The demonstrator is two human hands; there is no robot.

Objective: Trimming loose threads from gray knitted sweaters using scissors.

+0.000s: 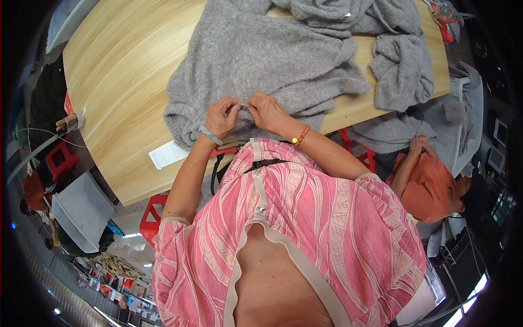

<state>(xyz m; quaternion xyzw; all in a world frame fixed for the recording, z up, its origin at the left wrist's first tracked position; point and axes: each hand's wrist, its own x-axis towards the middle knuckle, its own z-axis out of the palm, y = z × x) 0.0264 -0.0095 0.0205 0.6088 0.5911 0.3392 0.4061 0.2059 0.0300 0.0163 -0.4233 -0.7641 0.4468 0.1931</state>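
A grey knitted sweater [256, 52] is spread over the table in front of me, its near edge close to my body. My left hand [222, 117] pinches a fold of that near edge between thumb and fingers. Just to its right, my right hand [267, 113] pinches the same edge, and a short strip of knit shows between the two hands. Whether a small tool sits in my fingers, I cannot make out. A white paper slip [168, 155] lies on the table left of my left wrist.
The wooden table [125, 82] curves around the sweater. More grey knitwear [403, 71] lies at the right. A co-worker in orange [427, 185] sits at the right, hands on grey knit, beside a pale bin [471, 125]. Red stools [152, 218] and a grey bin [81, 210] stand at the left.
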